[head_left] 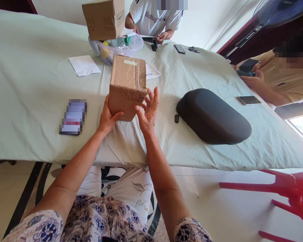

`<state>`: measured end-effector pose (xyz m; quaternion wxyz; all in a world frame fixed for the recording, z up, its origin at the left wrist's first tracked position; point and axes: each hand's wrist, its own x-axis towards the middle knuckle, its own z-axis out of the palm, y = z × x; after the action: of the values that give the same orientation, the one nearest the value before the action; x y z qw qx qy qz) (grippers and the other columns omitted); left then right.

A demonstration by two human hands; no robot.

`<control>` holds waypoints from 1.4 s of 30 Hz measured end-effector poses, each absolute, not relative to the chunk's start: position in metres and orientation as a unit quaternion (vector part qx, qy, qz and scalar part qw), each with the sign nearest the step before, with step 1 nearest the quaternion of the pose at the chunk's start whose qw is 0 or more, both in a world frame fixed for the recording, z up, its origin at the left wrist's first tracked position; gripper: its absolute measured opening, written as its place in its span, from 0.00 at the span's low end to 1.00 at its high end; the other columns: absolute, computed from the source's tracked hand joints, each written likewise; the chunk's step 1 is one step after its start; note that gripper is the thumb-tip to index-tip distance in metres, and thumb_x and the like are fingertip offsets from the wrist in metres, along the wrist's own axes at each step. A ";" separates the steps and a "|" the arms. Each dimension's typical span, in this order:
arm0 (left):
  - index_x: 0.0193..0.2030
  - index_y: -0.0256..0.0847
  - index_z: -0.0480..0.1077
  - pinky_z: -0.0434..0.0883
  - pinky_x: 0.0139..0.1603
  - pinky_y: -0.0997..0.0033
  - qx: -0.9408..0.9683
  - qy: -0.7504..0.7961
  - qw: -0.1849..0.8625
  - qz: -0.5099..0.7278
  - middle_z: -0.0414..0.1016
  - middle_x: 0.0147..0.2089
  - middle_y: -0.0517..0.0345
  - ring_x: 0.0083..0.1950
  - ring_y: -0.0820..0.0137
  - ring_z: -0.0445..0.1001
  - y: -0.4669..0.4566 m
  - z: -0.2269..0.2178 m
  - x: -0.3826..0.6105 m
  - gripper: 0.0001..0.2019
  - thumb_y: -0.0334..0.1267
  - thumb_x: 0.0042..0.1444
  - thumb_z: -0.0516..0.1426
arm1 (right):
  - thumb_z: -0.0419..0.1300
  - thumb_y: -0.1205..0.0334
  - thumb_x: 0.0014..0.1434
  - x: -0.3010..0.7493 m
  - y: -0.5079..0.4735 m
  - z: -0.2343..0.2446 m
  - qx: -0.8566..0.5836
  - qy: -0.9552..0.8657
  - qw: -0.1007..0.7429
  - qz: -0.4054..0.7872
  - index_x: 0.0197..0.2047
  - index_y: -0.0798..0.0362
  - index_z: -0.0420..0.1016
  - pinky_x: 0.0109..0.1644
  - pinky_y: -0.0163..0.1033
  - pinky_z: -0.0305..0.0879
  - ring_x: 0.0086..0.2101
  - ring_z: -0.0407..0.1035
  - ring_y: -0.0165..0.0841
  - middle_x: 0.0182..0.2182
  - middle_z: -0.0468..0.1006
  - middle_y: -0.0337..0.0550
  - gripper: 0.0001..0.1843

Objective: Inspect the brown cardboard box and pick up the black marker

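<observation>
A brown cardboard box (123, 101), with dark scribbles near its right edge and a dotted strip on top, is tilted above the table in front of me. My left hand (108, 117) grips its lower left side, thumb across the near face. At the right lower edge is my right hand (148, 112), fingers spread and the thumb close to the box; whether its fingertips touch the cardboard I cannot tell. Left of my hands lies a phone (74, 117) with a lit, blurred screen.
A pale cloth covers the table (40, 77). Behind the box stands a clear plastic basin (132, 50) with bottles, beside a larger carton (103, 20). A black case (214, 116) lies right. Papers (84, 65) lie left. Two people sit opposite and right; a red chair (293, 188) stands below.
</observation>
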<state>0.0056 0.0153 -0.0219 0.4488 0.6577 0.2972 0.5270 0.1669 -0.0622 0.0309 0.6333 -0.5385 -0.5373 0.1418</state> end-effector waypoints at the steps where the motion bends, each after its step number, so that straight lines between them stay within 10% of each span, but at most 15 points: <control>1: 0.77 0.55 0.51 0.69 0.73 0.44 0.661 0.296 0.448 0.524 0.68 0.73 0.45 0.71 0.49 0.71 0.015 -0.022 0.005 0.54 0.66 0.49 0.70 | 0.57 0.26 0.62 0.170 -0.062 0.035 -0.537 -0.547 0.630 0.126 0.81 0.34 0.35 0.66 0.57 0.73 0.72 0.58 0.50 0.78 0.52 0.50 0.55; 14: 0.79 0.52 0.48 0.64 0.77 0.40 0.665 0.314 0.450 0.507 0.62 0.77 0.45 0.75 0.48 0.65 0.013 -0.024 0.005 0.54 0.67 0.53 0.67 | 0.59 0.39 0.68 0.185 -0.050 0.067 -0.532 -0.616 0.576 0.078 0.63 0.41 0.76 0.61 0.51 0.78 0.68 0.66 0.44 0.66 0.70 0.46 0.26; 33: 0.79 0.53 0.48 0.62 0.79 0.44 0.671 0.297 0.450 0.509 0.59 0.79 0.46 0.78 0.49 0.62 0.016 -0.027 0.004 0.52 0.65 0.55 0.67 | 0.61 0.32 0.65 0.193 -0.043 0.064 -0.497 -0.589 0.631 0.093 0.54 0.44 0.83 0.70 0.53 0.72 0.62 0.74 0.42 0.59 0.80 0.45 0.28; 42: 0.79 0.52 0.46 0.63 0.78 0.41 0.675 0.324 0.458 0.480 0.60 0.79 0.44 0.78 0.48 0.62 0.014 -0.020 0.000 0.54 0.64 0.54 0.68 | 0.58 0.30 0.65 0.199 -0.057 0.091 -0.579 -0.656 0.477 0.084 0.72 0.40 0.68 0.56 0.51 0.81 0.59 0.74 0.44 0.67 0.72 0.48 0.39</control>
<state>-0.0002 0.0142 -0.0201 0.4577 0.6748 0.3236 0.4799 0.1991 -0.0567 0.0914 0.4772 -0.5789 -0.6559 0.0836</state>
